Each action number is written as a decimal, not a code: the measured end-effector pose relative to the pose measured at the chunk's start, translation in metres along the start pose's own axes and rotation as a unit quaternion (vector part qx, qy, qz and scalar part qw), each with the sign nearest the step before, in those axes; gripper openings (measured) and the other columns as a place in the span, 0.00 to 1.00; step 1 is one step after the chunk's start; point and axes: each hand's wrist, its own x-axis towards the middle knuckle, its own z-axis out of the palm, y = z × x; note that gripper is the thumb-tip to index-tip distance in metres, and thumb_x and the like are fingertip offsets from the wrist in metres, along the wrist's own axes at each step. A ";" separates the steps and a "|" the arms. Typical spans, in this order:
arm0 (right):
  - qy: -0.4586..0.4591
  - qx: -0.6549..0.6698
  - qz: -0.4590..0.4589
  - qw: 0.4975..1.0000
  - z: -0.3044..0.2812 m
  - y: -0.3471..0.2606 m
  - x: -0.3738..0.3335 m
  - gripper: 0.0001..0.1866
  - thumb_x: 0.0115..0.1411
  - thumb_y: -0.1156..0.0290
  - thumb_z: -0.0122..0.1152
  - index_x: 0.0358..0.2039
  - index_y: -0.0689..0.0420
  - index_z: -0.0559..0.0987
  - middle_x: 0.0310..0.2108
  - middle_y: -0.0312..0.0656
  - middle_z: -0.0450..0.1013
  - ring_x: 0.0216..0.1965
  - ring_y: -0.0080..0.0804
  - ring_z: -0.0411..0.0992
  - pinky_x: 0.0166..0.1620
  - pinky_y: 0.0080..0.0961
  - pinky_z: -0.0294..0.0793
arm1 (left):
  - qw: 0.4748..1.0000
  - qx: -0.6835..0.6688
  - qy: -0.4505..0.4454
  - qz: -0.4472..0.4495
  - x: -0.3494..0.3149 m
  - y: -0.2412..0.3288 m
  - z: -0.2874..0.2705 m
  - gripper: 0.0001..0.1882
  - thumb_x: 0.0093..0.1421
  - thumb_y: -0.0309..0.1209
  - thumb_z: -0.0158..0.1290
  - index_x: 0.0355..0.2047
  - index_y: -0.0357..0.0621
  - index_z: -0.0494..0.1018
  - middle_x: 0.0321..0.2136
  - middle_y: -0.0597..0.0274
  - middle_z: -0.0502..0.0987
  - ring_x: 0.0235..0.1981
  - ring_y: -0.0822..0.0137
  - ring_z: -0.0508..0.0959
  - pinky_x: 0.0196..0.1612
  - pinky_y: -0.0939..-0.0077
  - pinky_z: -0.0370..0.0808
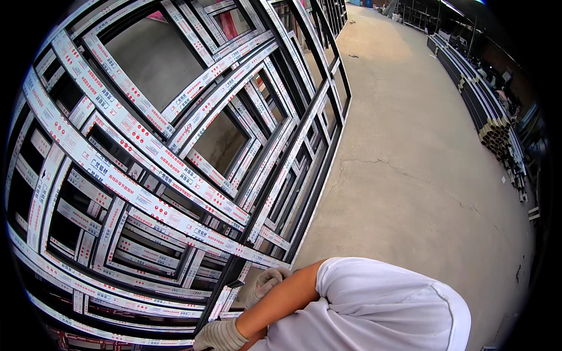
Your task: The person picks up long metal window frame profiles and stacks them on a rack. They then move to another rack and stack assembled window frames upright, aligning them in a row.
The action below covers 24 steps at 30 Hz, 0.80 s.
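My right arm, in a white short sleeve, reaches to the lower left. Its hand (221, 336), in a pale striped knit glove, closes at the lower end of a dark window frame (225, 279). The fingertips are partly cut off by the picture's edge. Just beyond that forearm is my left hand (267, 285), in a similar glove, its fingers curled beside the frames. The forearm covers part of it, and what it holds is hidden. Large dark metal frames (146, 202), covered with white printed protective film, stand stacked upright on the left.
A cracked concrete floor (386, 169) runs along the right of the frames into the distance. Long metal profiles (477, 96) lie bundled at the far right. More dark frames (335, 16) stand farther along the left side.
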 end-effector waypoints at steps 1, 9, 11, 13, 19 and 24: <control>0.000 0.009 0.014 1.000 0.001 -0.003 -0.003 0.12 0.58 0.66 0.54 0.23 0.62 0.74 0.21 0.50 0.71 0.26 0.49 0.70 0.31 0.35 0.68 | 1.000 0.003 -0.010 -0.005 -0.001 -0.004 0.002 0.16 0.64 0.43 0.49 0.40 0.42 0.74 0.33 0.60 0.77 0.32 0.67 0.76 0.36 0.70 0.74; 0.032 0.042 0.081 0.995 0.020 0.001 -0.028 0.12 0.60 0.66 0.53 0.26 0.61 0.75 0.22 0.49 0.71 0.26 0.45 0.70 0.32 0.34 0.68 | 0.998 0.013 -0.048 -0.030 -0.014 -0.029 0.015 0.15 0.63 0.41 0.49 0.39 0.42 0.73 0.32 0.60 0.76 0.30 0.67 0.75 0.34 0.70 0.74; 0.070 0.016 0.097 0.993 0.015 0.006 -0.042 0.11 0.60 0.66 0.54 0.26 0.61 0.75 0.22 0.49 0.72 0.25 0.44 0.70 0.31 0.33 0.68 | 0.998 0.018 -0.038 -0.044 -0.016 -0.039 0.012 0.14 0.63 0.41 0.49 0.38 0.42 0.73 0.31 0.59 0.76 0.29 0.67 0.75 0.33 0.70 0.74; 0.105 0.040 0.099 0.989 0.002 0.001 -0.052 0.10 0.60 0.68 0.55 0.26 0.61 0.75 0.20 0.47 0.71 0.23 0.41 0.70 0.30 0.32 0.68 | 0.998 0.020 -0.014 -0.056 -0.019 -0.045 0.000 0.14 0.63 0.40 0.49 0.38 0.42 0.73 0.31 0.59 0.76 0.29 0.67 0.75 0.32 0.71 0.73; 0.190 -0.024 0.181 0.965 -0.077 -0.008 -0.095 0.13 0.60 0.63 0.54 0.28 0.61 0.75 0.20 0.48 0.70 0.22 0.42 0.68 0.29 0.33 0.69 | 0.992 0.041 0.091 -0.080 -0.029 -0.062 -0.037 0.12 0.63 0.38 0.49 0.37 0.42 0.72 0.30 0.59 0.75 0.27 0.67 0.75 0.31 0.71 0.73; 0.195 -0.182 0.385 0.883 -0.168 0.070 -0.251 0.16 0.60 0.58 0.50 0.37 0.56 0.79 0.27 0.51 0.76 0.29 0.49 0.74 0.36 0.38 0.73 | 0.978 0.056 0.148 -0.133 -0.002 -0.081 -0.013 0.11 0.63 0.37 0.49 0.36 0.42 0.72 0.29 0.58 0.75 0.26 0.67 0.74 0.29 0.71 0.73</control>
